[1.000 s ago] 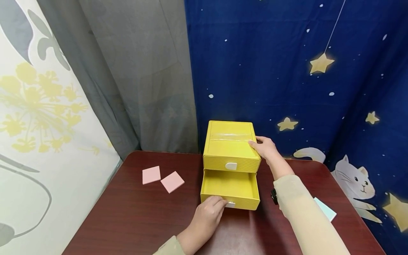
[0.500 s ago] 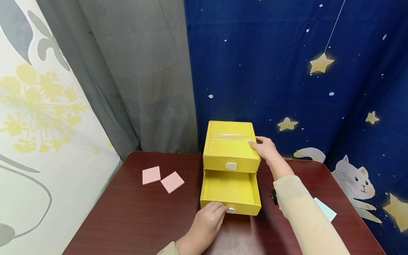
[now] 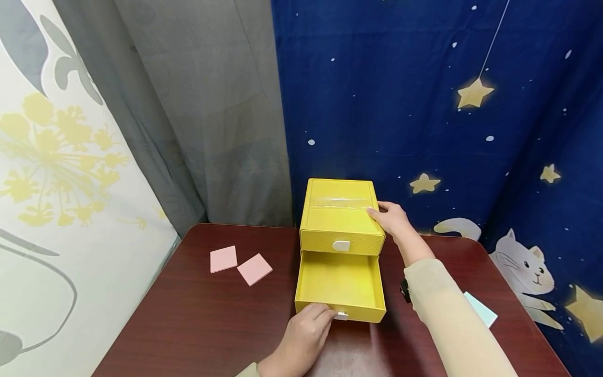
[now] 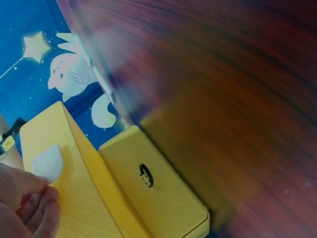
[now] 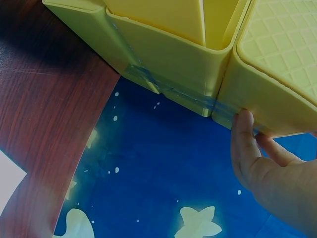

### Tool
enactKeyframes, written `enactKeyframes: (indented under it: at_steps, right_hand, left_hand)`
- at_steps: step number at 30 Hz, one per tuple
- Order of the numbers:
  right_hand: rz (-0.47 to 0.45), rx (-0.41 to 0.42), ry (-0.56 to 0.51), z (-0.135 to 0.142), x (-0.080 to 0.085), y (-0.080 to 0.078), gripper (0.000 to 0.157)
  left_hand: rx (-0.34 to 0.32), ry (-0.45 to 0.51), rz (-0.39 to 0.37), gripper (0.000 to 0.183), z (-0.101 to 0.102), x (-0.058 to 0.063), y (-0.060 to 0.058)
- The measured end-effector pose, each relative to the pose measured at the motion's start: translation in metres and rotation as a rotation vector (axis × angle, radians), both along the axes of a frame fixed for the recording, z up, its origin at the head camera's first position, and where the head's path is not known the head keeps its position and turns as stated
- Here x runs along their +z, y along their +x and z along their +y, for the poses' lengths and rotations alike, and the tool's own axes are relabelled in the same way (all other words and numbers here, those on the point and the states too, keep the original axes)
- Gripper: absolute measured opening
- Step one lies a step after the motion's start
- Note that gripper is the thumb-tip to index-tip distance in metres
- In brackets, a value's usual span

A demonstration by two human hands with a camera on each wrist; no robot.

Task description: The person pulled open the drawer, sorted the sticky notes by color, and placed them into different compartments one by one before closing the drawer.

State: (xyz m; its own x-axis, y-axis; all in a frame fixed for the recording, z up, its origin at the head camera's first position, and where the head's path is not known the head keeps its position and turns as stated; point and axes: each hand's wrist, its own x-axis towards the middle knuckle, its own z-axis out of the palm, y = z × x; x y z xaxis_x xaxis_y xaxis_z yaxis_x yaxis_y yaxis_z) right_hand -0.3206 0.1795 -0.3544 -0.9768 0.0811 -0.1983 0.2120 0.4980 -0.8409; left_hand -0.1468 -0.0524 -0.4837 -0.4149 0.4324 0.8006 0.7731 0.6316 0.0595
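Observation:
A yellow drawer cabinet [image 3: 341,191] stands on the table, its drawers stacked. The drawer [image 3: 361,314] under the top one is pulled well out, and its inside shows bare. My left hand [image 3: 303,335] pinches that drawer's white tab handle [image 4: 48,162] between thumb and fingers. My right hand [image 3: 394,222] rests on the cabinet's right upper edge, thumb on top. In the right wrist view, the fingers [image 5: 246,134] press nearly straight against its side. Another drawer front [image 4: 153,181] with a dark cutout lies below the pulled one in the left wrist view.
Two pink square pads [image 3: 223,259] lie left of the cabinet on the dark red table [image 3: 188,314]. A pale blue pad [image 3: 480,309] lies at the right, partly behind the right sleeve. A blue star-patterned curtain [image 3: 377,104] hangs behind the table.
The drawer has slid farther out toward me, with my left hand on its handle moving down with it. My right hand stays in place on the cabinet.

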Motion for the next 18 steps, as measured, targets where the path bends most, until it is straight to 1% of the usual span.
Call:
enactKeyframes:
  at_steps: [8,14,18]
  right_hand:
    - [0.0,-0.003,-0.016,-0.0003,0.0005,0.0006,0.061]
    - [0.005,-0.001,-0.008,0.0004,-0.0005,0.0,0.061]
    - [0.006,0.001,-0.01,0.0011,-0.0005,0.0001,0.061]
  left_hand:
    - [-0.011,-0.026,0.033,0.015,0.0008,-0.0013,0.0021]
    - [-0.009,-0.033,0.037,0.018,0.0005,-0.0015,0.0021]
    - [-0.002,-0.044,0.029,0.011,-0.0004,-0.0003,0.0021]
